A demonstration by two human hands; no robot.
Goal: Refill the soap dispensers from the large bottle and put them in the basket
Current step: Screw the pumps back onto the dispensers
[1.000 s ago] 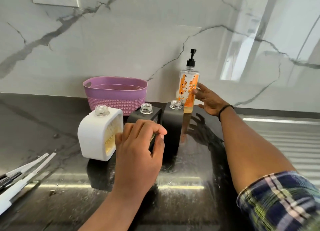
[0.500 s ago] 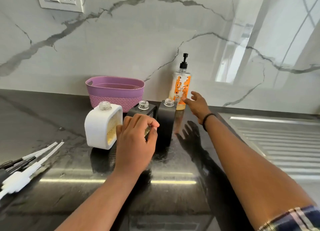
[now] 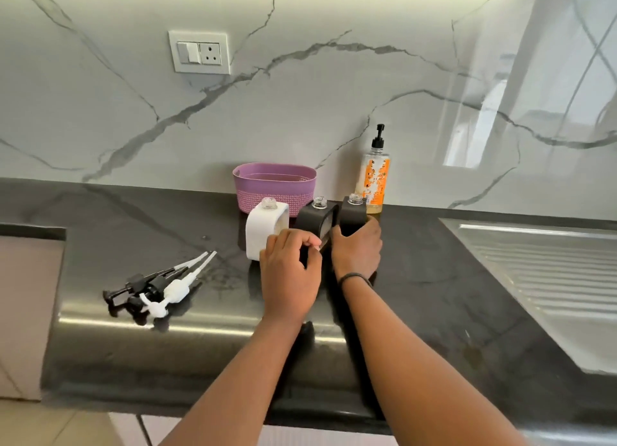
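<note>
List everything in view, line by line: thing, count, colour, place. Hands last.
white dispenser: one, white, left end of row, neck open
middle black dispenser: one, black, mid-row, neck open
right black dispenser: one, black, right end of row, neck open
large bottle: one, clear, orange label, black pump, by the wall behind the row
basket: one, purple, by the wall behind the white dispenser
pump heads: three, two black, one white, lying on the countertop at left
drainboard: one, steel, far right
socket plate: one, white, on the wall
wristband: one, black, right wrist
left hand: one, grips the middle black dispenser
right hand: one, grips the right black dispenser
</note>
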